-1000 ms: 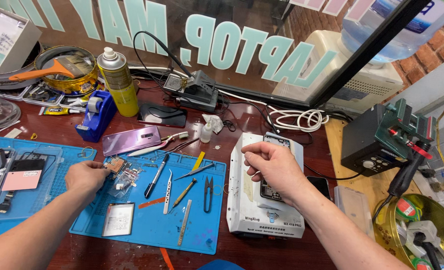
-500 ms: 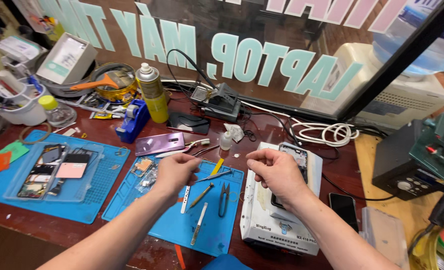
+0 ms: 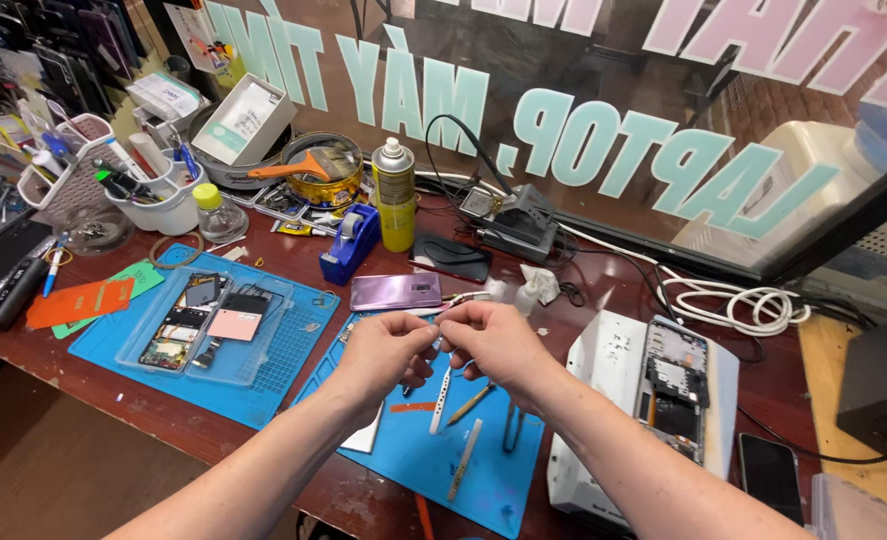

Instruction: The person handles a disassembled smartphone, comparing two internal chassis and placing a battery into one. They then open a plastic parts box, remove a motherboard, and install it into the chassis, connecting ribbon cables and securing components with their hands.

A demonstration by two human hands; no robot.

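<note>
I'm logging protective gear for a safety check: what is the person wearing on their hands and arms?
Nothing shows: the left hand and right hand are bare, with no gloves, rings or watch in view. Both forearms are uncovered to the frame edge, no sleeves visible.

Whatever the fingers pinch is too small to tell

Under my hands lies a blue mat, with a second blue mat at left centre. Above them sits a purple phone, a blue tape dispenser and a yellow can. An orange card lies at left, a white cable at right, all on a dark red-brown table.
</note>
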